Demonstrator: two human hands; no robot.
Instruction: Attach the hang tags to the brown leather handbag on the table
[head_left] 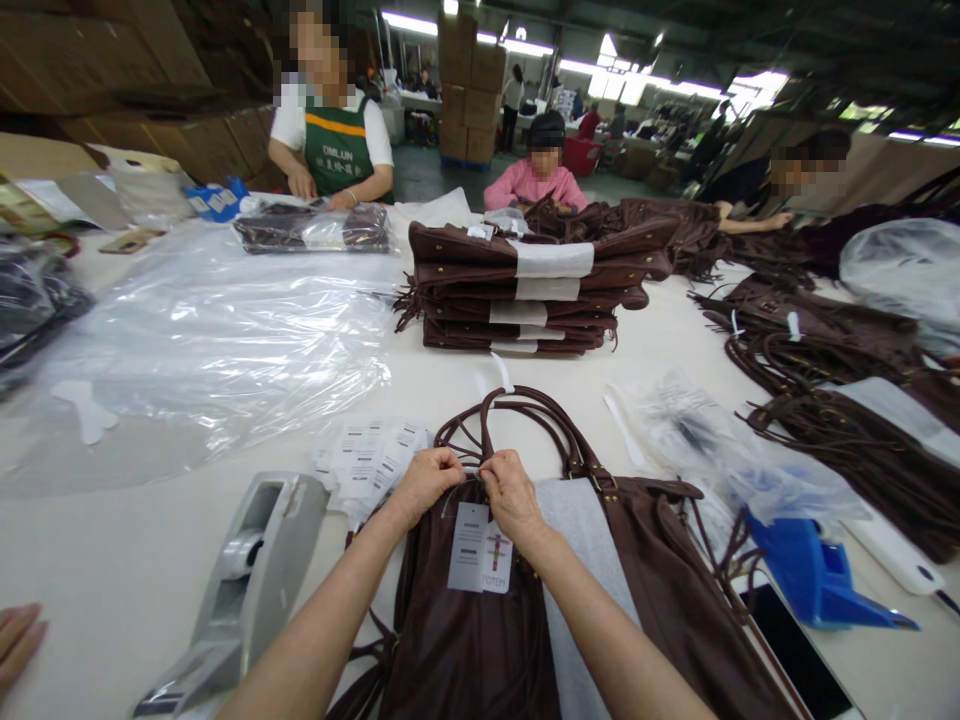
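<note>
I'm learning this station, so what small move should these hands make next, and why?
Probably secure the tags near the handles: the left hand and right hand pinch close together there, just above the tags lying against the brown bag. Whether they're already fastened is hidden.

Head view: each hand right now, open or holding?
Left hand: closed in a pinch at the brown bag; what it grips cannot be told.
Right hand: also pinched closed, beside the left; what it grips is hidden.
</note>
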